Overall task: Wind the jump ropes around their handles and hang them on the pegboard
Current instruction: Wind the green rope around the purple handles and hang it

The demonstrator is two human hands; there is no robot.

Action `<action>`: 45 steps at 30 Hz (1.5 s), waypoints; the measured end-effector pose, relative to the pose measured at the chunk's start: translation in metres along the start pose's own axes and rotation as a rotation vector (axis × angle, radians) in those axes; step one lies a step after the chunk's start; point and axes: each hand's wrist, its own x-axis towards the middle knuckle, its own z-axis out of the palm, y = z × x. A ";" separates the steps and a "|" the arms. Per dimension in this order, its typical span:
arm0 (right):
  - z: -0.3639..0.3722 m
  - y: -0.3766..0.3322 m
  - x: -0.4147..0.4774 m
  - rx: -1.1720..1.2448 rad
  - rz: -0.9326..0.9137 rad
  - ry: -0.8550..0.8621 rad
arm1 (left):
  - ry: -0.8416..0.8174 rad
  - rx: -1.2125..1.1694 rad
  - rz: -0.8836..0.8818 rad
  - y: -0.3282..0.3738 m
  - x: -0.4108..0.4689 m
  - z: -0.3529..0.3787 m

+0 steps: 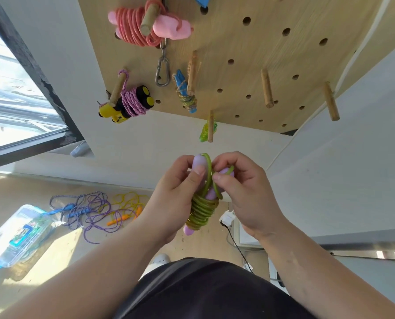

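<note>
A green jump rope (201,209) is coiled tightly round its two lilac handles (197,163). My left hand (175,199) grips the bundle from the left, thumb on the upper handle. My right hand (242,192) pinches a loop of the green rope near the handle tops. Above hangs the wooden pegboard (272,54). On its pegs hang a pink wound rope (145,26), a purple rope on yellow-black handles (132,102), a blue-handled rope (185,93) and a bright green one (205,132).
Bare wooden pegs (267,88) (331,101) stick out at the board's right. A metal carabiner (162,72) hangs mid-board. On the floor lie loose purple, blue and yellow ropes (95,212) and a clear plastic box (19,236). A white plug and black cable (227,218) sit to the right.
</note>
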 end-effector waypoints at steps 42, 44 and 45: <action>-0.009 0.003 -0.017 -0.572 -0.376 0.035 | 0.174 -0.065 -0.145 0.014 0.011 0.010; -0.006 0.004 -0.017 -0.595 -0.379 -0.012 | 0.177 -0.079 -0.181 0.013 0.012 0.007; -0.005 0.003 -0.017 -0.584 -0.378 -0.036 | 0.165 -0.125 -0.204 0.013 0.012 0.004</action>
